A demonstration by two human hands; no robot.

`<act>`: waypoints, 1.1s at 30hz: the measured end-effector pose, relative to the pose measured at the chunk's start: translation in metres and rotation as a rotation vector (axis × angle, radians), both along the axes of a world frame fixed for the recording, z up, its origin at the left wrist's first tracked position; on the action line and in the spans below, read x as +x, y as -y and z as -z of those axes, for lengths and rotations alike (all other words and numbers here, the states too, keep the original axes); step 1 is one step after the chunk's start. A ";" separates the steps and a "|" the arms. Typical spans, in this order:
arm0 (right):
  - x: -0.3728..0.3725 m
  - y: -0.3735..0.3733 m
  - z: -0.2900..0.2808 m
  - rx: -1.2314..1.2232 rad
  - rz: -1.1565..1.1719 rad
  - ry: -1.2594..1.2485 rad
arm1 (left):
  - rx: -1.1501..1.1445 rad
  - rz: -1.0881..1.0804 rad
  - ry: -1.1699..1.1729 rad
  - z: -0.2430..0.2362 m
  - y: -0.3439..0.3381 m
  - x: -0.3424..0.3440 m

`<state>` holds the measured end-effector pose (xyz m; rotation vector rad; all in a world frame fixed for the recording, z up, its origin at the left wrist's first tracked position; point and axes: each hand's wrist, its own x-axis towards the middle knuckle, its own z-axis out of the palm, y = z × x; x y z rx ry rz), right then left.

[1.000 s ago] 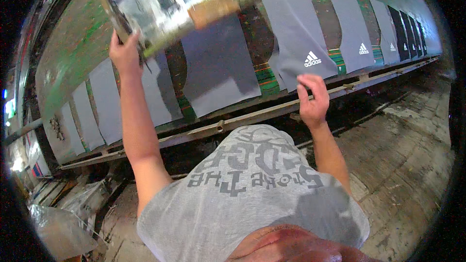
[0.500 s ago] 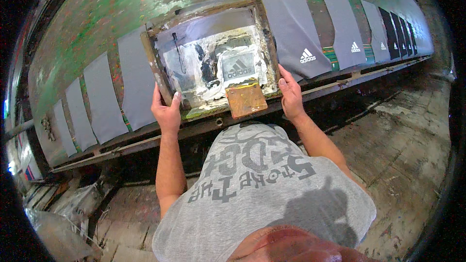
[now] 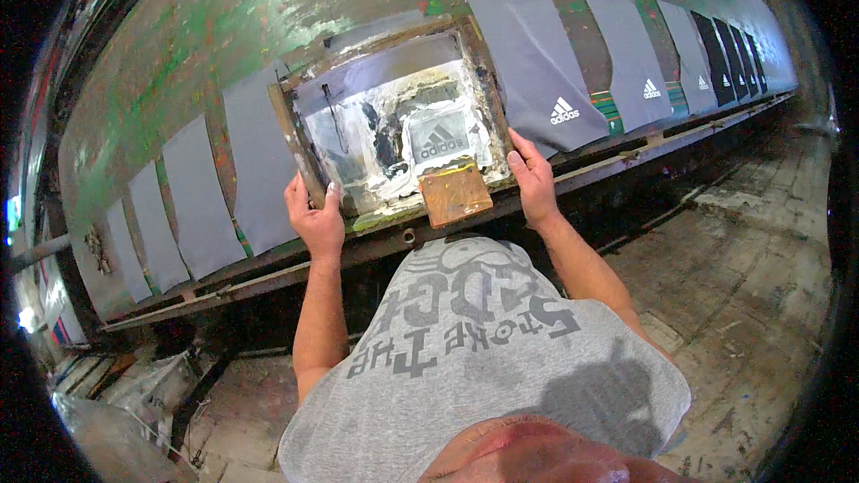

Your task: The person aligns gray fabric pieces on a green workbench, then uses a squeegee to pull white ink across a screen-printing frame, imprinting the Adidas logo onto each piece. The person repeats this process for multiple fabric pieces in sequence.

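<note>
A screen printing frame [image 3: 294, 145] with wooden bars lies over the grey fabric at the table's front edge. My left hand [image 3: 316, 220] grips its left bar near the front corner, thumb on the inner side. On the right bar, my right hand [image 3: 535, 181] is closed round the front corner. White and dark ink is smeared over the mesh around a small window [image 3: 439, 135] bearing a logo. A squeegee with an orange-brown wooden handle [image 3: 456, 196] rests inside the frame, overhanging its near bar. The fabric beneath the frame is mostly hidden.
Unprinted grey fabric pieces [image 3: 202, 192] lie along the long green table [image 3: 215, 13] to the left. Grey pieces [image 3: 535, 58] with white logos lie to the right, then several black ones [image 3: 713, 54]. A metal rail [image 3: 242, 289] runs along the front edge.
The view has shifted a little, so the table and frame sit slightly lower. Both hands keep their hold, and the frame shows no clear movement against the table.
</note>
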<state>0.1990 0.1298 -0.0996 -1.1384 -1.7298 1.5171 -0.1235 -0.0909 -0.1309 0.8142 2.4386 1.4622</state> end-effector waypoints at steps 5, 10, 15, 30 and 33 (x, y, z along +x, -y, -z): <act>0.003 -0.007 -0.001 0.036 -0.037 0.068 | -0.032 -0.013 -0.048 -0.002 0.000 0.001; 0.009 -0.019 -0.003 0.090 -0.115 0.124 | -0.077 -0.019 -0.073 -0.010 -0.002 -0.004; 0.012 -0.022 -0.001 0.153 -0.174 0.173 | -0.070 -0.007 -0.055 -0.007 -0.001 -0.005; 0.012 -0.030 -0.001 0.272 -0.204 0.203 | -0.154 0.010 -0.025 -0.012 -0.001 -0.008; 0.008 -0.032 0.000 0.190 -0.181 0.221 | -0.177 0.003 -0.046 -0.016 -0.002 -0.009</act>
